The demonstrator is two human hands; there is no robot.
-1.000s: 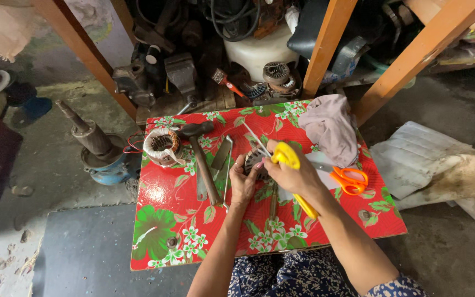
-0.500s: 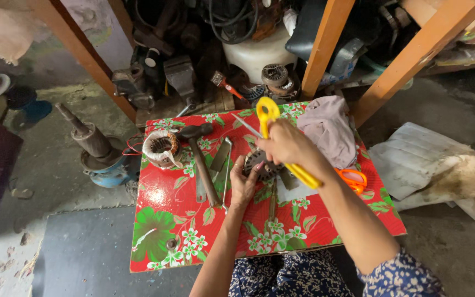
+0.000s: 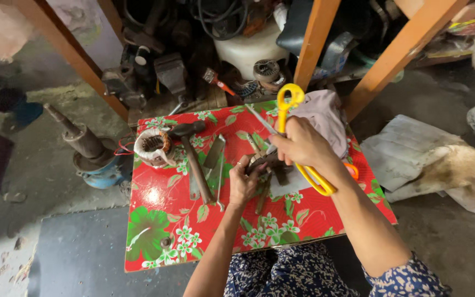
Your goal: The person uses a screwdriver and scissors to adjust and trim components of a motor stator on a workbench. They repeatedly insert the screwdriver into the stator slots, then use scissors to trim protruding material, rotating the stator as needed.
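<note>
Cluttered shelves of dark machine parts stand behind a small table (image 3: 155,247) covered in red flowered cloth; on it lie a grey rag (image 3: 325,118), a hammer (image 3: 193,159) beside a wound motor coil (image 3: 152,147), and flat metal strips (image 3: 214,154); the right hand (image 3: 303,147) is clenched around yellow-handled scissors (image 3: 290,102), raised above the table; the left hand (image 3: 243,184) grips a small dark metal part (image 3: 262,161) just beneath them.

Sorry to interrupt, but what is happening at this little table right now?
A person sits at a red floral table. The right hand grips a yellow-handled tool, raised above the table. The left hand holds a small dark metal part down. A hammer and a wound coil lie to the left.
</note>
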